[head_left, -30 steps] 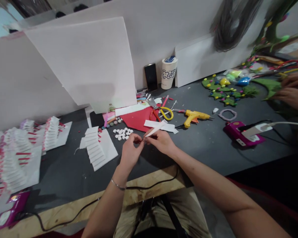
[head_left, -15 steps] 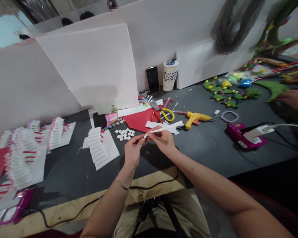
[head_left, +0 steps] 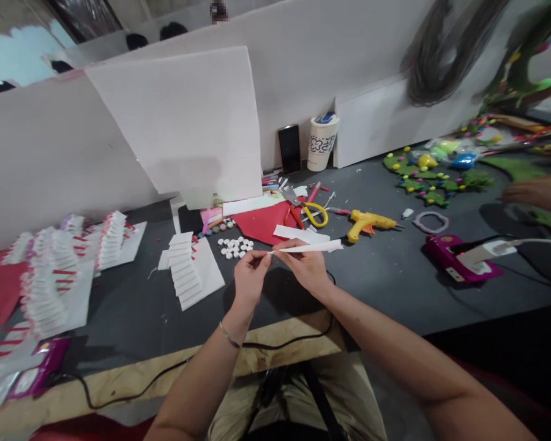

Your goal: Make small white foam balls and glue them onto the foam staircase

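Note:
Both my hands meet over the dark table, pinching a white strip (head_left: 319, 247) that looks like foam or paper. My left hand (head_left: 251, 275) grips its left tip between thumb and fingertips. Farther along, my right hand (head_left: 308, 269) has its fingers closed on the strip, whose free end sticks out to the right. Just beyond my left hand lies a cluster of small white discs (head_left: 234, 247). More white strips (head_left: 298, 233) rest behind my right hand on a red sheet (head_left: 257, 222). To the left is a white card with overlapping white strips stepped along it (head_left: 186, 275).
A yellow glue gun (head_left: 370, 224), yellow-handled scissors (head_left: 316, 215) and a purple power strip (head_left: 454, 260) lie to the right. A phone (head_left: 289, 149) and a paper cup (head_left: 322, 142) stand at the back. Decorated white pieces (head_left: 50, 288) sit far left; another person's hand (head_left: 539, 193) is far right.
The white strip's free end has swung lower and now points nearly level to the right. My hands stay together. The view has shifted slightly; the other person's hand has moved over the green pieces.

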`<state>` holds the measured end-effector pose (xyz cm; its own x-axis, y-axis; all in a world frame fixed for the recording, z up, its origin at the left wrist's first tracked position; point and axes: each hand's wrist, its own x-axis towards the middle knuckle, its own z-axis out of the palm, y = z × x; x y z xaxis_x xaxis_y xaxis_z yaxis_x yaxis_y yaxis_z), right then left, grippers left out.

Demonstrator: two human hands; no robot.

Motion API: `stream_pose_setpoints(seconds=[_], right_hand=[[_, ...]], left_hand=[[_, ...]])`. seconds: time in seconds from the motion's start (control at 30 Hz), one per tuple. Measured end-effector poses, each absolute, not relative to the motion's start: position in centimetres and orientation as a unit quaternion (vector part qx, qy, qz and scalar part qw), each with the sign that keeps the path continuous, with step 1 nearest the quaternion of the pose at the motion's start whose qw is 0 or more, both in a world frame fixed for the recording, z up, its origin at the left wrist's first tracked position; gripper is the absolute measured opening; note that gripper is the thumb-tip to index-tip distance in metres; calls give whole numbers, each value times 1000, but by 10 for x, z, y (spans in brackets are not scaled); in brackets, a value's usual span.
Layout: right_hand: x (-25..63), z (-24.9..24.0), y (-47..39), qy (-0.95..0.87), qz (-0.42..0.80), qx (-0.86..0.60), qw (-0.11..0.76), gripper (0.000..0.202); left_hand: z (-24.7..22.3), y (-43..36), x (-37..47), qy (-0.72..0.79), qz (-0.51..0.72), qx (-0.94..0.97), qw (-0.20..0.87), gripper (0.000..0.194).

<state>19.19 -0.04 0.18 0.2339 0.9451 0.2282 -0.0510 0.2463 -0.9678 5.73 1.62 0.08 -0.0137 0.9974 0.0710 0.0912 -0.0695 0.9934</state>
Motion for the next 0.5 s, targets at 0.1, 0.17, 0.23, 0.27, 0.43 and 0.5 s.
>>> stream_pose_setpoints(seconds=[0.1,0.17,0.23,0.27,0.43,0.5], right_hand=[[193,0,-4,-513,368,-472,615,22],[194,-1,-6,-539,352,-475,599,19],[195,-3,-9,-564,341,-474,584,17],[195,-3,-10,-573,335,-473,579,17],[196,-6,-16,-579,303,-510,559,18],[195,-8,-17,-583,287,-521,553,19]], left_hand=[[1,15,56,511,500,545,438,22],[1,14,56,516,502,555,418,18],[1,13,56,520,506,564,394,15],[2,11,56,520,510,569,382,14],[-1,5,61,525,517,596,319,12],[-4,4,62,523,520,600,310,12]])
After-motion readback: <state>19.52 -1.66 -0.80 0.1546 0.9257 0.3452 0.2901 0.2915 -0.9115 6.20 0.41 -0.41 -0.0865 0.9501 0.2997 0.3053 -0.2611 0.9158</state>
